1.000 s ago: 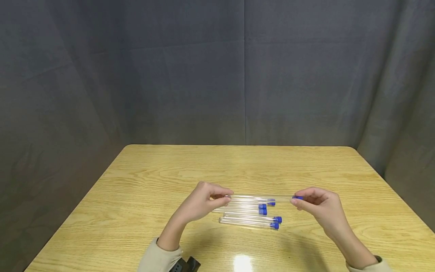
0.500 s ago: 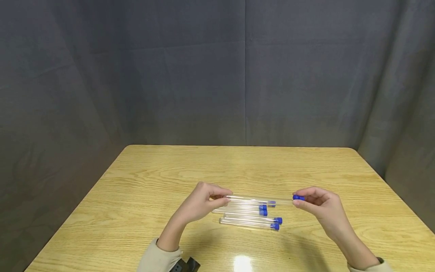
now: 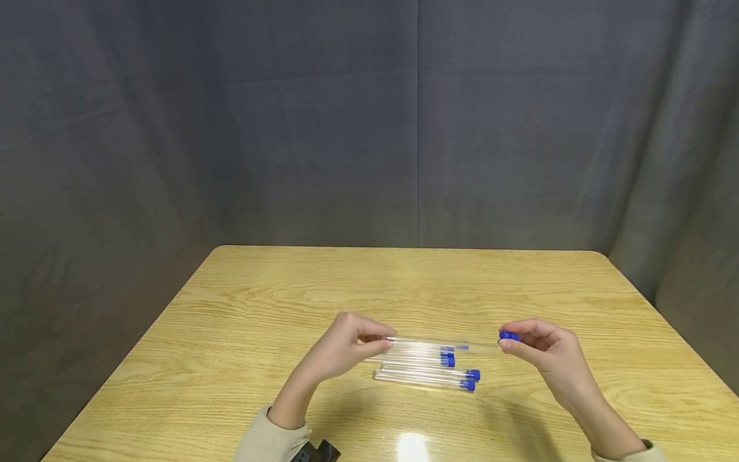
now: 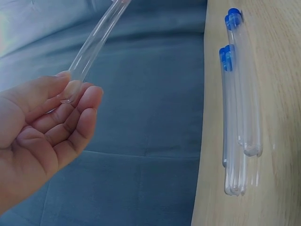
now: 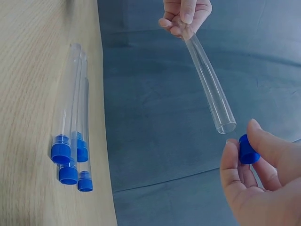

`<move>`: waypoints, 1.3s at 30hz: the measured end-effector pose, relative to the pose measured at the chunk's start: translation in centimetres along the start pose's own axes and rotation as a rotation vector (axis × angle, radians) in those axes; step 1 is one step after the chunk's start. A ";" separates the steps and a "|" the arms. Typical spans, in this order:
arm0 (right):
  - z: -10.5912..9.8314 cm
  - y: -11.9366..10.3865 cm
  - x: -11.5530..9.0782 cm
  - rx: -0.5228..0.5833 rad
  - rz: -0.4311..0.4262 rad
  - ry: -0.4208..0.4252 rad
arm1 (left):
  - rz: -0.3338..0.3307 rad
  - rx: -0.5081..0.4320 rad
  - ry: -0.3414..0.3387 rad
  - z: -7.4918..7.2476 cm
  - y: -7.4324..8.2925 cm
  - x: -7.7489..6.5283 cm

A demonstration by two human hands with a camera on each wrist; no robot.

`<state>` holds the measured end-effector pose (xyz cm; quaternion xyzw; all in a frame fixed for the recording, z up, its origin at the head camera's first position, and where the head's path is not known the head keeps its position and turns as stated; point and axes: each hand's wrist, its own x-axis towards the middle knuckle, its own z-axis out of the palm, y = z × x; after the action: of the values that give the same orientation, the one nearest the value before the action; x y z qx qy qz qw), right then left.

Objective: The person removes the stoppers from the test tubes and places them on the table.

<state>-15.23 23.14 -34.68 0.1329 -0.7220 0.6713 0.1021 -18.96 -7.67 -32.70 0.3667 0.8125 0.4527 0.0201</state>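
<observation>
My left hand (image 3: 349, 343) pinches the rounded end of a clear test tube (image 5: 207, 80) between thumb and fingers, above the table. The tube's other end is an uncovered rim, seen in the right wrist view. Just beyond that rim, my right hand (image 3: 548, 346) holds a blue cap (image 5: 248, 149) between thumb and fingertips, apart from the tube by a small gap. Under the raised tube lie several capped test tubes (image 3: 424, 378), side by side with their blue caps toward the right.
The wooden table (image 3: 277, 276) reaches back to a grey curtain (image 3: 312, 141), which also hangs along both sides. A black device (image 3: 316, 451) is strapped at the left sleeve (image 3: 271, 439).
The blue cap, earlier at the tube's right end, is now separate from it in the right hand. The tube's uncovered end has dipped slightly toward the table.
</observation>
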 end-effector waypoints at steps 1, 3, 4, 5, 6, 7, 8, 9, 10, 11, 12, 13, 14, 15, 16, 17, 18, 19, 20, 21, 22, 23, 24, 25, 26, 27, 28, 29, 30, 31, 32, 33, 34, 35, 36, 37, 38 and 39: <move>0.0 0.1 0.0 0.002 0.001 -0.002 | 0.001 -0.003 -0.002 0.0 0.0 0.0; -0.1 0.2 0.0 0.001 0.003 -0.004 | -0.003 -0.005 -0.004 0.1 -0.1 0.0; -0.1 0.2 0.0 0.001 0.006 -0.004 | -0.005 -0.007 -0.004 0.2 -0.2 0.0; -0.1 0.2 -0.1 -0.004 0.009 -0.003 | -0.007 -0.008 -0.004 0.2 -0.2 -0.1; -0.1 0.2 -0.1 -0.008 0.014 -0.001 | -0.011 -0.009 -0.005 0.2 -0.2 -0.1; -0.1 0.3 -0.1 -0.015 0.018 0.001 | -0.014 -0.009 -0.006 0.3 -0.3 -0.1; -0.1 0.2 -0.1 -0.025 0.024 0.002 | -0.019 -0.010 -0.006 0.3 -0.3 -0.1; -0.1 0.2 -0.1 -0.033 0.029 0.004 | -0.022 -0.011 -0.008 0.4 -0.4 -0.1; -0.1 0.3 -0.1 -0.040 0.036 0.007 | -0.025 -0.013 -0.010 0.4 -0.4 -0.1; -0.1 0.3 -0.1 -0.047 0.041 0.009 | -0.028 -0.014 -0.013 0.5 -0.4 -0.2; -0.1 0.3 -0.1 -0.049 0.044 0.011 | -0.031 -0.016 -0.015 0.5 -0.5 -0.2; -0.1 0.3 -0.1 -0.050 0.047 0.012 | -0.031 -0.018 -0.016 0.5 -0.5 -0.2; -0.1 0.3 -0.1 -0.050 0.049 0.012 | -0.032 -0.022 -0.018 0.5 -0.5 -0.2; -0.1 0.4 -0.1 -0.045 0.048 0.013 | -0.031 -0.023 -0.019 0.6 -0.6 -0.2; -0.1 0.4 -0.1 -0.039 0.047 0.013 | -0.031 -0.025 -0.020 0.6 -0.6 -0.2; -0.1 0.4 -0.1 -0.035 0.046 0.012 | -0.030 -0.027 -0.020 0.6 -0.7 -0.2; -0.1 0.5 -0.1 -0.028 0.045 0.011 | -0.030 -0.029 -0.021 0.6 -0.7 -0.2; -0.1 0.5 -0.2 -0.023 0.044 0.009 | -0.031 -0.032 -0.023 0.7 -0.8 -0.2; -0.1 0.5 -0.2 -0.020 0.043 0.007 | -0.032 -0.034 -0.025 0.7 -0.8 -0.2; -0.1 0.5 -0.2 -0.016 0.042 0.006 | -0.034 -0.035 -0.027 0.7 -0.9 -0.2; -0.1 0.5 -0.2 -0.013 0.043 0.005 | -0.038 -0.037 -0.030 0.7 -1.0 -0.3; -0.1 0.5 -0.2 -0.012 0.045 0.004 | -0.041 -0.040 -0.032 0.7 -1.0 -0.3; -0.1 0.5 -0.2 -0.011 0.048 0.003 | -0.043 -0.043 -0.034 0.8 -1.1 -0.3; -0.2 0.5 -0.2 -0.012 0.051 0.003 | -0.046 -0.045 -0.036 0.8 -1.1 -0.3; -0.2 0.5 -0.2 -0.013 0.054 0.002 | -0.047 -0.048 -0.036 0.8 -1.1 -0.3; -0.2 0.5 -0.2 -0.013 0.057 0.001 | -0.050 -0.051 -0.037 0.8 -1.2 -0.3; -0.2 0.5 -0.2 -0.009 0.057 -0.002 | -0.052 -0.055 -0.037 0.8 -1.2 -0.3; -0.2 0.5 -0.2 -0.004 0.055 -0.004 | -0.054 -0.059 -0.038 0.8 -1.2 -0.3; -0.2 0.5 -0.2 0.004 0.052 -0.008 | -0.055 -0.063 -0.039 0.8 -1.2 -0.3; -0.2 0.5 -0.2 0.015 0.047 -0.012 | -0.056 -0.065 -0.040 0.9 -1.3 -0.3; -0.2 0.6 -0.2 0.027 0.042 -0.017 | -0.055 -0.068 -0.042 0.9 -1.3 -0.3; -0.2 0.6 -0.3 0.037 0.036 -0.021 | -0.055 -0.070 -0.044 0.9 -1.4 -0.3; -0.3 0.7 -0.3 0.047 0.031 -0.024 | -0.054 -0.072 -0.047 0.9 -1.5 -0.4; -0.3 0.7 -0.3 0.054 0.028 -0.026 | -0.052 -0.073 -0.048 0.9 -1.5 -0.4; -0.3 0.8 -0.2 0.060 0.027 -0.028 | -0.049 -0.073 -0.050 0.9 -1.6 -0.3; -0.3 0.8 -0.2 0.065 0.027 -0.029 | -0.047 -0.073 -0.052 0.9 -1.7 -0.3; -0.3 0.8 -0.2 0.069 0.028 -0.030 | -0.048 -0.075 -0.053 0.9 -1.7 -0.3; -0.3 0.9 -0.2 0.073 0.029 -0.030 | -0.048 -0.076 -0.054 1.0 -1.8 -0.3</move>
<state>-15.31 23.53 -35.55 0.1362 -0.7003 0.6965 0.0765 -19.40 -7.76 -34.71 0.3582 0.8026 0.4723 0.0669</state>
